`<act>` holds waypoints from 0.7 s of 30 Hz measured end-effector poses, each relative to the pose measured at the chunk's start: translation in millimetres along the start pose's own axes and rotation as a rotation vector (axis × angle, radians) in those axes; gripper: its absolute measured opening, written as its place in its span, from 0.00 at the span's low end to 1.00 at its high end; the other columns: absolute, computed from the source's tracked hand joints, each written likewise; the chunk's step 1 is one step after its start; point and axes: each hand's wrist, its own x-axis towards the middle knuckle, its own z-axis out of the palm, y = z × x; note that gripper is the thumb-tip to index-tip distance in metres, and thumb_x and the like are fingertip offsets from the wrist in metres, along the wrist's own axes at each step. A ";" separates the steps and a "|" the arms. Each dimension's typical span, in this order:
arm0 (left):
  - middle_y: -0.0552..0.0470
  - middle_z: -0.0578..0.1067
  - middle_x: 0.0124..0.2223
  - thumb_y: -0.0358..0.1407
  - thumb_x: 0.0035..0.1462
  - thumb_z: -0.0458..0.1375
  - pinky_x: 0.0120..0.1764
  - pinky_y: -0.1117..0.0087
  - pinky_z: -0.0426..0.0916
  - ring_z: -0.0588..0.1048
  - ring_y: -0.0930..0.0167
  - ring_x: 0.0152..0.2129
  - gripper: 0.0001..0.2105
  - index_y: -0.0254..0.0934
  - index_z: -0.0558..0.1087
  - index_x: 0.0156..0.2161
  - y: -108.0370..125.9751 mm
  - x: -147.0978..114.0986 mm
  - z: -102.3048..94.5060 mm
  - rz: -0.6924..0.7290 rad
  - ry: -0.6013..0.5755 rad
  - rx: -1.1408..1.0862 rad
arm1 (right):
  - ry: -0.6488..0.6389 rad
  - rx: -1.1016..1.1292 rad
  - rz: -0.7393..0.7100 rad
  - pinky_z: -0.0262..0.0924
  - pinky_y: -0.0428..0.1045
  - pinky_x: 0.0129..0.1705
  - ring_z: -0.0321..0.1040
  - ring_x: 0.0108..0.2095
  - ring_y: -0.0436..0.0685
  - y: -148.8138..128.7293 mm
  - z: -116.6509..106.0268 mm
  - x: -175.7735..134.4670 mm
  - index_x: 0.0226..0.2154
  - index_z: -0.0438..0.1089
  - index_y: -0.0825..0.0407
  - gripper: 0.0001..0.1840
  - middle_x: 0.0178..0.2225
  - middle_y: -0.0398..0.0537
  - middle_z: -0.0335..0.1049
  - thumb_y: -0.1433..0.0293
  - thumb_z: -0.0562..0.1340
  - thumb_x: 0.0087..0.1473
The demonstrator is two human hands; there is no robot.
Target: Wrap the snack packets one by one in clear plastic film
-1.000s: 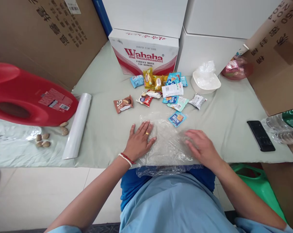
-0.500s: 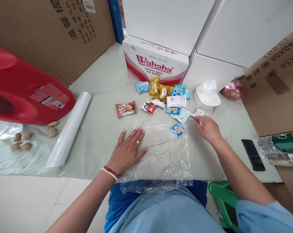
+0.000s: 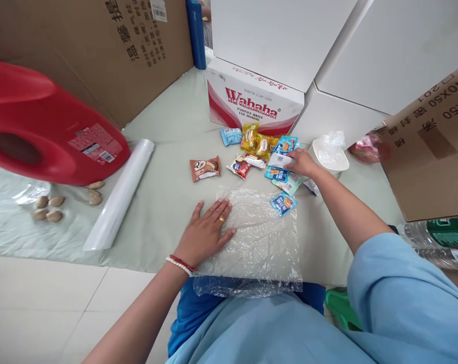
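Observation:
My left hand lies flat with its fingers spread, pressing the left side of a clear plastic bag onto the table. My right hand reaches into the heap of wrapped snacks, with its fingers closed on the right end of a white snack packet. Around it lie blue packets, yellow packets and a pale green packet. One blue packet rests on the bag's upper right corner. To the left are a red-and-white packet and a brown packet.
A white bowl with crumpled plastic stands right of the snacks. The Wahaba-type water carton is behind them. On the left are a plastic film roll, a red jug and several brown nuts. Bottles lie at right.
My right hand has moved up and left, from the silvery packet at the right edge of the heap to the white packet. My left hand stays on the bag. The view has shifted slightly.

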 end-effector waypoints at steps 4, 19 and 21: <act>0.42 0.57 0.76 0.52 0.73 0.47 0.74 0.40 0.40 0.58 0.56 0.73 0.33 0.40 0.52 0.76 1.0 0.5 -1.3 -0.005 -0.009 0.002 | 0.206 0.225 0.041 0.66 0.58 0.52 0.70 0.46 0.65 7.5 -13.7 -47.7 0.49 0.78 0.55 0.21 0.46 0.57 0.74 0.62 0.66 0.56; 0.42 0.54 0.77 0.52 0.73 0.45 0.74 0.40 0.38 0.55 0.58 0.74 0.33 0.39 0.52 0.76 3.1 2.4 -4.1 -0.020 -0.070 0.013 | -0.218 0.285 -0.189 0.62 0.60 0.60 0.67 0.59 0.70 -144.6 24.0 -181.4 0.62 0.71 0.54 0.28 0.61 0.61 0.71 0.63 0.67 0.62; 0.42 0.54 0.77 0.51 0.73 0.45 0.74 0.40 0.38 0.55 0.58 0.74 0.33 0.38 0.52 0.76 3.6 2.4 -5.1 -0.018 -0.079 0.012 | -0.158 0.212 -0.216 0.60 0.63 0.63 0.63 0.62 0.72 -149.0 27.9 -185.6 0.65 0.69 0.54 0.35 0.64 0.63 0.67 0.59 0.71 0.60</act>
